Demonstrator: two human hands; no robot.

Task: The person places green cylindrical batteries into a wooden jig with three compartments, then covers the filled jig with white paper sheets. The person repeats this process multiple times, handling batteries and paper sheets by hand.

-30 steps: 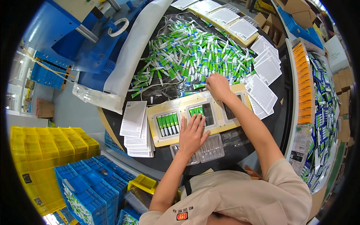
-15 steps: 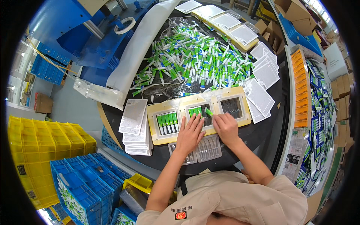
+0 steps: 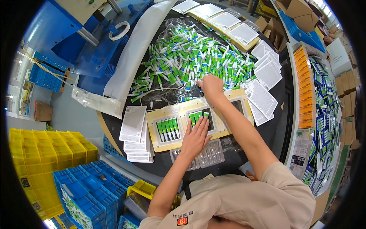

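In front of me lies a long yellow holder [image 3: 150, 115] with three windows framed by clear plastic trays. Several green-and-white squeeze tubes [image 3: 167, 129] stand side by side in its left window. My left hand [image 3: 195, 139] rests flat over the middle window, fingers outstretched, on more green tubes [image 3: 194, 116]. The right window [image 3: 238, 106] is partly covered by my right forearm. Beyond the holder, my right hand [image 3: 212, 87] is at the near edge of a big heap of squeeze tubes [image 3: 183, 57], fingers curled; whatever they grip is hidden.
Printed white cards are stacked left of the holder [image 3: 132, 124] and fanned out on the right [image 3: 263, 97]. Clear blister trays [image 3: 212, 153] lie near my body. A second filled holder [image 3: 244, 45] sits at the back. Blue crates [image 3: 87, 187] and yellow crates [image 3: 45, 152] stand lower left.
My right hand has left the middle window, where it held a green tube, and moved forward to the heap. My left hand stays over the middle window.
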